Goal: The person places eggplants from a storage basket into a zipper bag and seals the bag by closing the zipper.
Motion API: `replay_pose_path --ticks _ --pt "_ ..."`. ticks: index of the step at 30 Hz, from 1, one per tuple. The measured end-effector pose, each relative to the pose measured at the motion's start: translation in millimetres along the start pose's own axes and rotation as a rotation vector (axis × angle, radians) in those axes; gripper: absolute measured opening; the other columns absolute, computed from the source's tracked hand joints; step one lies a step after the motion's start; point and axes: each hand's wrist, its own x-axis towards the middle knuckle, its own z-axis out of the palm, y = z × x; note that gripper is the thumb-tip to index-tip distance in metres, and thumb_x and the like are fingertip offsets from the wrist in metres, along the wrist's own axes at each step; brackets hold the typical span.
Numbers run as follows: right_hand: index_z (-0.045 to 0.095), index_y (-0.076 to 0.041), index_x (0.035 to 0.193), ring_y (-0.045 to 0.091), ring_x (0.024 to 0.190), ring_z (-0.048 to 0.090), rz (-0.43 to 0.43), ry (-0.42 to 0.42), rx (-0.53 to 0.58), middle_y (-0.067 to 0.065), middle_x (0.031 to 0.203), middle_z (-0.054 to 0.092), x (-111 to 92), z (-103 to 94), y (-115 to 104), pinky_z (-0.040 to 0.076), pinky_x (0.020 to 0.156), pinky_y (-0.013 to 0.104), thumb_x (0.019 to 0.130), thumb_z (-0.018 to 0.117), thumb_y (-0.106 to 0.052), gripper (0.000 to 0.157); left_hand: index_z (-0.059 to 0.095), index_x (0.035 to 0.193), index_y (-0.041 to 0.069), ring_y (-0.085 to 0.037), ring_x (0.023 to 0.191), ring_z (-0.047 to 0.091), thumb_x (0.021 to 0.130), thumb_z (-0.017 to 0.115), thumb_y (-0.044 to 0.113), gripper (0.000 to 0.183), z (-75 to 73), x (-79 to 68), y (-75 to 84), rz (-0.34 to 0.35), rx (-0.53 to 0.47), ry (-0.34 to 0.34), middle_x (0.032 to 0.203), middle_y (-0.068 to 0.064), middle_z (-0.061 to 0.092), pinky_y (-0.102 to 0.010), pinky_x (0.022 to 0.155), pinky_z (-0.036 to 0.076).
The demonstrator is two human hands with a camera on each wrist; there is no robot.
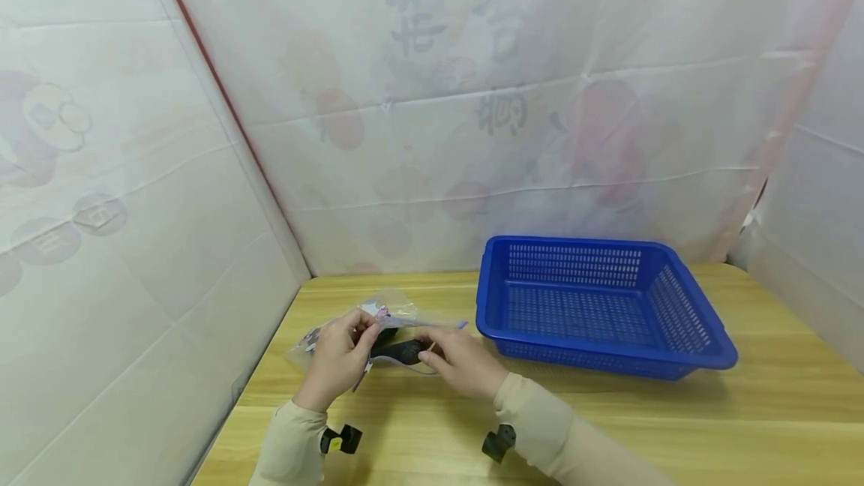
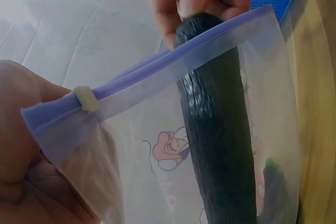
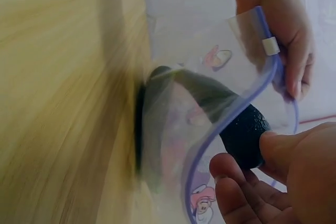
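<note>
A clear slider-zip bag [image 2: 136, 177] with a purple zip edge and printed cartoon figures lies over the wooden table, its mouth open. My left hand [image 1: 340, 351] grips the zip edge near the pale slider [image 2: 85, 98]. With thumb and fingers, my right hand [image 1: 466, 362] pinches the near end of a dark green cucumber [image 2: 215, 124], which pokes out of the bag's mouth. The rest of the cucumber is inside, seen through the plastic. Another long green vegetable [image 3: 156, 108] lies deeper in the bag, partly blurred by the film.
To the right of the hands stands a blue plastic basket [image 1: 482, 298] with slotted walls. The wooden table [image 1: 432, 441] meets white printed sheeting [image 1: 432, 238] at the back and left. Dark wrist cameras [image 1: 499, 442] hang below both sleeves.
</note>
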Motion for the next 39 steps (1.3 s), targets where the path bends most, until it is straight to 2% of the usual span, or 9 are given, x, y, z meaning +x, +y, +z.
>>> replay_pose_path --ticks 9,16,19,22,32,39 --pt "0.06 -0.009 0.124 0.004 0.088 0.062 0.014 -0.04 -0.025 0.001 0.113 0.065 10.1 9.8 4.0 0.052 0.075 0.023 0.099 0.056 -0.017 0.027 0.059 0.083 0.019 -0.003 0.041 0.036 0.095 0.06 0.007 0.017 0.1 0.2 0.6 -0.008 -0.014 -0.015 0.066 0.01 0.05 -0.022 0.04 0.033" --pt "0.06 -0.009 0.126 0.01 0.092 0.064 0.062 -0.022 -0.104 0.005 0.12 0.064 10.9 15.4 7.1 0.052 0.078 0.028 0.097 0.058 -0.013 0.029 0.059 0.083 0.019 -0.002 0.041 0.034 0.095 0.06 0.006 0.017 0.3 0.0 0.3 -0.009 -0.01 -0.014 0.066 0.011 0.05 -0.022 0.041 0.033" --pt "0.06 -0.007 0.125 0.014 0.094 0.064 0.087 -0.018 -0.139 0.006 0.118 0.064 9.0 17.0 7.8 0.052 0.079 0.03 0.097 0.058 -0.013 0.028 0.06 0.083 0.019 -0.002 0.041 0.033 0.095 0.06 0.006 0.018 0.7 0.1 0.0 -0.003 -0.01 -0.018 0.066 0.011 0.051 -0.022 0.041 0.032" --pt "0.061 -0.007 0.124 0.012 0.093 0.063 0.094 -0.019 -0.149 0.005 0.116 0.065 7.4 17.7 8.7 0.052 0.078 0.029 0.098 0.057 -0.013 0.027 0.06 0.084 0.019 -0.002 0.041 0.033 0.095 0.06 0.006 0.017 1.1 -0.2 -0.4 -0.005 -0.011 -0.021 0.067 0.011 0.051 -0.022 0.04 0.032" --pt "0.063 -0.008 0.121 0.008 0.091 0.06 0.091 0.004 -0.098 0.003 0.109 0.066 0.3 15.9 7.5 0.051 0.077 0.028 0.098 0.057 -0.013 0.025 0.061 0.085 0.018 -0.002 0.042 0.036 0.095 0.06 0.007 0.015 2.6 -1.5 -0.2 -0.013 -0.018 -0.022 0.069 0.01 0.052 -0.023 0.04 0.034" --pt "0.066 -0.012 0.114 0.009 0.088 0.062 0.034 0.05 -0.098 -0.001 0.109 0.066 -1.1 17.8 -1.9 0.051 0.073 0.021 0.092 0.067 -0.022 0.024 0.061 0.085 0.017 -0.002 0.043 0.037 0.095 0.061 0.007 0.014 4.2 -1.5 0.4 -0.02 -0.014 -0.021 0.069 0.009 0.052 -0.022 0.041 0.035"
